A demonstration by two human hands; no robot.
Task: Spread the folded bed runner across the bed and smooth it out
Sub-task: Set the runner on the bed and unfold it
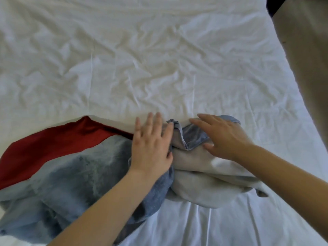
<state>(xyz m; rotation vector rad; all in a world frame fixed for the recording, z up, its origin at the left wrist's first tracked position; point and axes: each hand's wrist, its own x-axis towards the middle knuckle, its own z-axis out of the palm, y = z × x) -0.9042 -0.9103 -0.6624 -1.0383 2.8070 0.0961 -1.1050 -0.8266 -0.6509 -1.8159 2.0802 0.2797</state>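
Observation:
The bed runner [74,176] lies on the near part of the white bed [142,59]. It is grey-blue and plush, with a red band [53,139] along its far left side. Its right end is bunched into pale grey folds [204,176], with a blue hemmed corner [191,135] turned up between my hands. My left hand [152,148] lies flat on the runner, fingers spread, just left of that corner. My right hand [223,137] rests palm down on the bunched folds, fingers apart and pointing left. Neither hand grips the cloth.
The white sheet is wrinkled across the far and middle part of the bed. The bed's right edge [291,86] runs diagonally down to the right, with beige floor [308,50] beyond it. A dark object [271,4] shows at the top right corner.

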